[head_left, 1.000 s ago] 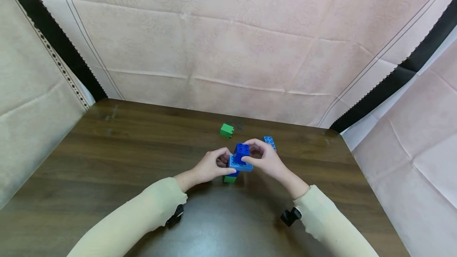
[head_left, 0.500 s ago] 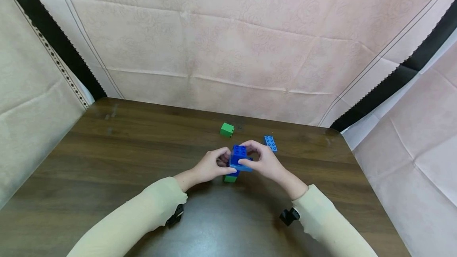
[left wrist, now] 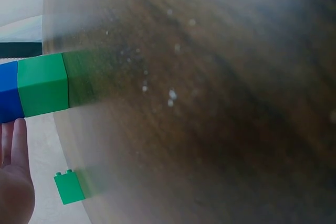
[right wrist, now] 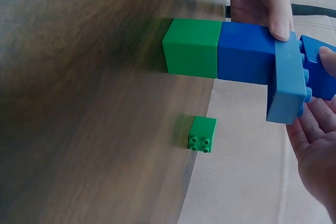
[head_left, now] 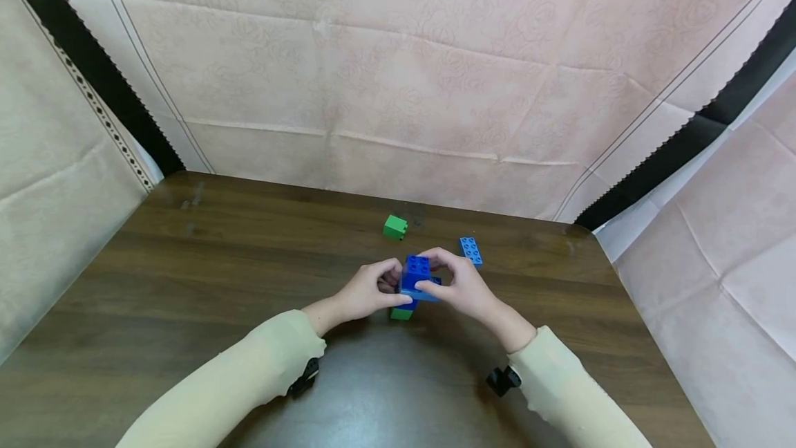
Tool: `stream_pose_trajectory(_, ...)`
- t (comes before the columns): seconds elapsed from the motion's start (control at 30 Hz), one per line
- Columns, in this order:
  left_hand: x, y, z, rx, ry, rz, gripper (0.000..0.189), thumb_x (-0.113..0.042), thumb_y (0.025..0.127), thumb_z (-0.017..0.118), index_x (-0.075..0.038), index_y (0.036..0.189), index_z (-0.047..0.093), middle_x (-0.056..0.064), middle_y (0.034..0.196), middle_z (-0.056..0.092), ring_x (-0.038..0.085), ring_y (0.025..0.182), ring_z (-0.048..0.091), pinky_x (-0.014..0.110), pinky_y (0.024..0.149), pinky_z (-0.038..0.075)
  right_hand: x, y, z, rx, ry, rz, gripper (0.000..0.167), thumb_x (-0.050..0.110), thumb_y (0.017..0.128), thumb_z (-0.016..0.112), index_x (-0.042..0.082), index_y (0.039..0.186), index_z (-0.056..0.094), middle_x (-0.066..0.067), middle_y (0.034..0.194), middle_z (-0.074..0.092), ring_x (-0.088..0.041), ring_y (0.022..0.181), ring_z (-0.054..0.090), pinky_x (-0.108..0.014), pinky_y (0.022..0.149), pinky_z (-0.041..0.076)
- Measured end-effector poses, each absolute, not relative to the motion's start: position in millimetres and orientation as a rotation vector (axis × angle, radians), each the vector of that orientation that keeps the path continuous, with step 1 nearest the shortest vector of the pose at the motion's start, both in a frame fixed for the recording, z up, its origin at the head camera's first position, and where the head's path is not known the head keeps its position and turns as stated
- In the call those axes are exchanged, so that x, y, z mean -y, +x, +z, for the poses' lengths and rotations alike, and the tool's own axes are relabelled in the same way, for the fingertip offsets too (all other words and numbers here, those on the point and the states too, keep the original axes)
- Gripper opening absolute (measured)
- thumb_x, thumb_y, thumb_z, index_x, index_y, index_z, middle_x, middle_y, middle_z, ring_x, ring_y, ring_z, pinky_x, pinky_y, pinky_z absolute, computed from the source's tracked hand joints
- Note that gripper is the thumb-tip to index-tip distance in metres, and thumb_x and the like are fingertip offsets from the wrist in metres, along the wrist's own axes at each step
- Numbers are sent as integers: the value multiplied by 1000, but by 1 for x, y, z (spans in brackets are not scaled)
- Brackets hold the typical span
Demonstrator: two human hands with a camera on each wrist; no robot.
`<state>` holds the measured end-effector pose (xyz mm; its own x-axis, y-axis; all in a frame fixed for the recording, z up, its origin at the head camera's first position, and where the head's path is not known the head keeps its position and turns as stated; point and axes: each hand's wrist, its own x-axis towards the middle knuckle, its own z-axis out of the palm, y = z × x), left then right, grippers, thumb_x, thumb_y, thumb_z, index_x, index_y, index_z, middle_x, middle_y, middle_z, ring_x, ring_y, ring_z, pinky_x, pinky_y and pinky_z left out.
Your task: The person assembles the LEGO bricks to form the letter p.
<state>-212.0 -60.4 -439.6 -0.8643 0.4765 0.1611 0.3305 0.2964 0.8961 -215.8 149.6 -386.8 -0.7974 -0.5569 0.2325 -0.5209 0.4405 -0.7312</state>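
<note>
Green at its base and blue above, a stack of four toy blocks (head_left: 416,269) stands upright on the brown wooden table (head_left: 236,275), between the two hands. From the bottom upward come a green block (right wrist: 192,49), a dark blue block (right wrist: 245,53), a wider light blue block (right wrist: 288,90), and a studded blue top block (right wrist: 316,74). One end of the light blue block overhangs the block beneath, toward the right hand, and some of its studs are exposed; whether the top block is fully seated cannot be told. The left hand (head_left: 365,290) steadies the stack, its thumb against the near side of the light blue block and its bent fingers partly hidden behind. The right hand (head_left: 465,287) pinches the top block, thumb in front and fingers curved around behind, the gap between them no wider than that block. Farther back lie a loose green block (head_left: 394,227), its studs facing sideways, and a flat light blue brick (head_left: 470,250), studs up, just beyond the right hand. Pale sleeves (head_left: 261,365) cover both forearms, and a patterned pink cloth (head_left: 385,81) hangs behind the table.
</note>
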Motion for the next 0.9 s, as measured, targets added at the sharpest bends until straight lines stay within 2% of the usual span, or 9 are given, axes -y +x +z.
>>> stream_pose_trajectory(0.2, 60, -211, -438, -2410, 766, 1618, 29, -21, 83, 71, -8, 101, 53, 7, 97, 61, 17, 89, 59, 29, 82, 54, -151, -216, -389, -2646, -1051, -1298, 38, 16, 82, 72, 8, 116, 57, -9, 110, 67, -23, 100, 64, -48, 90, 49)
stream_pose_trajectory(0.5, 60, -211, -435, -2421, 775, 1610, 28, -22, 83, 71, -9, 99, 53, 7, 96, 61, 17, 89, 59, 30, 81, 54, -150, -213, -387, -2682, -1161, -1219, 36, 16, 82, 72, 8, 115, 58, -7, 108, 68, -20, 100, 66, -46, 89, 50)
stream_pose_trajectory(0.6, 60, -211, -436, -2423, 753, 1601, 27, -21, 83, 71, -10, 100, 53, 5, 96, 61, 16, 89, 59, 29, 82, 54, -150, -213, -383, -2670, -1152, -1175, 36, 18, 83, 71, 8, 115, 58, -6, 109, 68, -21, 100, 65, -43, 89, 51)
stream_pose_trajectory(0.8, 60, -210, -437, -2423, 734, 1611, 28, -21, 82, 72, -10, 99, 53, 6, 96, 61, 16, 89, 59, 30, 82, 54, -151, -217, -374, -2644, -1159, -1028, 38, 22, 84, 70, 9, 117, 56, -6, 109, 66, -22, 100, 63, -28, 78, 55)
stream_pose_trajectory(0.9, 59, -209, -436, -2421, 744, 1615, 28, -22, 83, 72, -9, 99, 53, 6, 96, 61, 16, 89, 59, 30, 82, 54, -153, -218, -371, -2638, -1144, -992, 44, 23, 84, 71, 10, 121, 54, -5, 112, 65, -20, 100, 61, -31, 80, 55)
